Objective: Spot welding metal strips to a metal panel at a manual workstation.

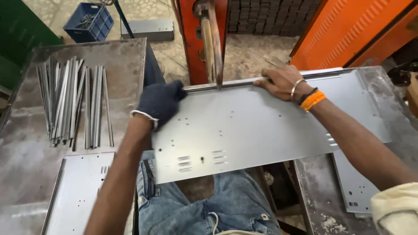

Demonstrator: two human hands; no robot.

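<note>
Left hand (160, 103): in a dark knit glove, my fingers closed over the far left corner of the grey metal panel (261, 126), gripping its edge.

Right hand (282, 82): bare, my fingers lying flat and curled over the panel's far edge, pressing it down; a silver bangle (297, 86) and an orange band (313, 100) sit on the wrist.

Grey metal panel: flat, punched with small holes and slots, spanning the gap over my lap in blue jeans (204, 204), its right part resting on the right surface (392, 87). A thin metal strip (244, 82) lies along its far edge, under the tip of the orange machine's arm (215, 43).

Left surface (126, 56): a bundle of thin metal strips (72, 102), and a second punched panel (80, 196) near me.

Right surface: a third panel (355, 187) under the first.

Floor beyond: a blue crate (89, 21).
</note>
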